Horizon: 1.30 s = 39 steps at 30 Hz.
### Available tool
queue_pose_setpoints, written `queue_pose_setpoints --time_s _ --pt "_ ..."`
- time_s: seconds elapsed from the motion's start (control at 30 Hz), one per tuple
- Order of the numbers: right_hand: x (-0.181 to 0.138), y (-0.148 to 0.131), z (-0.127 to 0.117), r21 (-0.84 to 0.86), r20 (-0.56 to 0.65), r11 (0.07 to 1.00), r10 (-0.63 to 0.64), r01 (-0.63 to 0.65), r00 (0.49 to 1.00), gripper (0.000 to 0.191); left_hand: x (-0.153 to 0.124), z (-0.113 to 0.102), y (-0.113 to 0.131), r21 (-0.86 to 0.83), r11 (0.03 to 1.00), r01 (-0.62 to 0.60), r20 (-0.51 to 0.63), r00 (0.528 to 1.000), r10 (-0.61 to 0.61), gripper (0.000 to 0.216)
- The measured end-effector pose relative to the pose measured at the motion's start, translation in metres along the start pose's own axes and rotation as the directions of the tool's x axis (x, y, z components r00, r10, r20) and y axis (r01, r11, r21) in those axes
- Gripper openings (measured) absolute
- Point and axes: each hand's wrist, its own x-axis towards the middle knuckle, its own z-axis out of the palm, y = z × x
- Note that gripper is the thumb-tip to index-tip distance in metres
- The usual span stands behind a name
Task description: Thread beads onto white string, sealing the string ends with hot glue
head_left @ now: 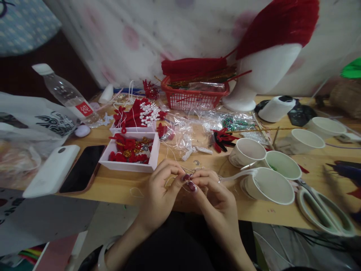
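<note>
At the left end of the tabletop (113, 190), near its front edge, a white slab-like device (52, 171) and a dark-screened phone (83, 169) lie side by side, the phone just left of a pale open box (128, 165) filled with red and gold trimmings. Right of that box, over the middle of the front edge, my left hand (162, 194) has thumb and forefinger closed in a narrow pinch on a thin pale strand (188, 180); whatever else sits in the pinch is too small and covered for me to tell. The strand is right where my fingertips meet, and I judge it next to weightless, limp and easily kinked, perhaps a little slick, so I'd take it close to the working point, with the pads rather than the nails, and pull gently. My right hand (218, 201) meets the left there, thumb and forefinger pinched on the same spot, the other fingers curled in. Just right of it a white handle (238, 174) reaches out from a paper cup (270, 186) standing near the front edge, and beyond that, towards the front right corner, lie the pale-handled scissors (318, 209), well apart from my fingers.
</note>
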Motion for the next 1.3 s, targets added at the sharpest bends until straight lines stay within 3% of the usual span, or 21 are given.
queue_pose_setpoints --time_s 0.1,0.2,0.3,0.47,0.57,1.1,1.3 --pt "0.001 -0.003 -0.003 0.071 0.041 0.995 0.069 -0.072 0.997 0.011 -0.002 -0.004 0.000 -0.075 0.996 0.049 0.043 0.998 -0.046 0.014" --pt "0.004 -0.005 -0.010 0.132 0.127 0.975 0.161 -0.178 0.979 0.010 -0.003 -0.014 0.000 -0.071 0.997 0.018 0.123 0.992 -0.009 0.014" --pt "0.009 -0.006 -0.020 0.178 0.201 0.952 0.214 -0.250 0.956 0.009 -0.001 -0.023 0.000 0.011 0.994 -0.108 0.195 0.975 0.104 0.016" --pt "0.015 -0.009 -0.032 0.233 0.323 0.909 0.262 -0.345 0.909 0.010 0.005 -0.028 0.002 0.164 0.912 -0.375 0.280 0.904 0.321 0.020" --pt "0.017 -0.011 -0.035 0.231 0.362 0.894 0.288 -0.385 0.887 0.010 0.007 -0.029 0.004 0.194 0.872 -0.449 0.328 0.868 0.374 0.018" --pt "0.021 -0.010 -0.037 0.195 0.385 0.888 0.322 -0.417 0.865 0.014 0.008 -0.033 0.010 0.200 0.830 -0.521 0.445 0.803 0.397 0.020" --pt "0.020 -0.009 -0.040 0.222 0.401 0.875 0.321 -0.430 0.858 0.011 0.006 -0.034 0.007 0.224 0.833 -0.506 0.491 0.797 0.352 0.024"
